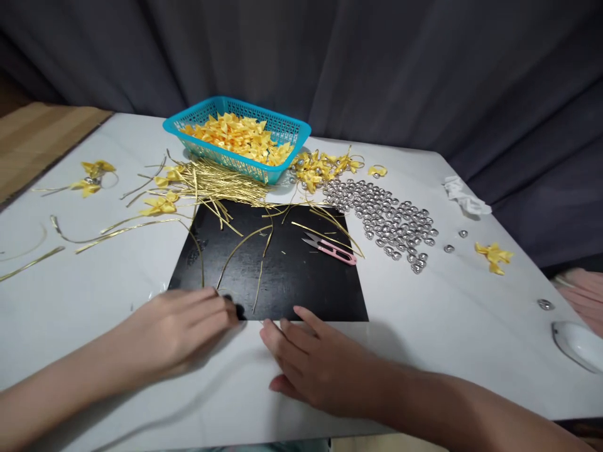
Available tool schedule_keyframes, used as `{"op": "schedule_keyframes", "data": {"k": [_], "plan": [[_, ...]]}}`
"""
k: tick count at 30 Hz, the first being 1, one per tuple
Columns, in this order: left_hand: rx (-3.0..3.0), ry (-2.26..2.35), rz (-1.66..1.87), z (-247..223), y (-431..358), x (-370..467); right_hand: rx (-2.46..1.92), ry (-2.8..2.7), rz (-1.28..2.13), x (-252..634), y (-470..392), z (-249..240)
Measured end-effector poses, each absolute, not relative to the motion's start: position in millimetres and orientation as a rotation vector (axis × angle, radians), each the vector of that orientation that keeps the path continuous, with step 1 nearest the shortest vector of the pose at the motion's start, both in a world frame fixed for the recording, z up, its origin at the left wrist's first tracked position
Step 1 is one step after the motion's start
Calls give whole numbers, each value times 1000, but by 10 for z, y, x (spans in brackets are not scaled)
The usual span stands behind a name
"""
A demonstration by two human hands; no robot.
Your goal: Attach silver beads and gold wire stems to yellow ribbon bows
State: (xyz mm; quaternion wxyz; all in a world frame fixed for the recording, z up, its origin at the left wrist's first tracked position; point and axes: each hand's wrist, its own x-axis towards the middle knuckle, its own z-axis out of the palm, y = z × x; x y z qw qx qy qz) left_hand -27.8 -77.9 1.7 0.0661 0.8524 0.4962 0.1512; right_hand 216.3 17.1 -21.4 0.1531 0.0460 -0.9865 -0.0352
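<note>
My left hand (188, 329) rests at the near left corner of a black mat (301, 295), its fingers pressed together and bent down. A gold cord (235, 250) runs in under those fingers; the fingertips are hidden. My right hand (315, 367) lies low at the mat's front edge with the thumb apart from the fingers, and nothing shows clearly in it. Pink-handled thread snips (332, 249) lie on the mat. Short gold cord pieces are scattered near them.
A blue basket (294, 141) of yellow ribbon bows (235, 135) stands at the back. Before it lies a gold cord bundle (221, 182). Silver beads (391, 216) spread to the right, near a crumpled white tissue (466, 198) and a white dish (581, 344). A person's pink sleeve (581, 292) shows far right.
</note>
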Motion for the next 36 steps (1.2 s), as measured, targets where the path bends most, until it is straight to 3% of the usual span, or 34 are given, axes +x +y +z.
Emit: {"op": "schedule_keyframes", "data": {"k": [7,14,18,28,36], "plan": [[2635,1503,393,-139,-1006,8,73,-2797,-75,2212,-58,-224],[2643,1474,421,-148,-1124,64,-227,-2809,456,2359,-9,-191],[2721,1537,580,-198,-1287,232,-331,-2725,572,2449,56,-173],[2644,1724,870,-343,-1574,499,-374,-2688,501,2434,-28,-211],[2662,1740,639,-518,-1813,398,-378,-2752,267,2412,-168,-263]]}}
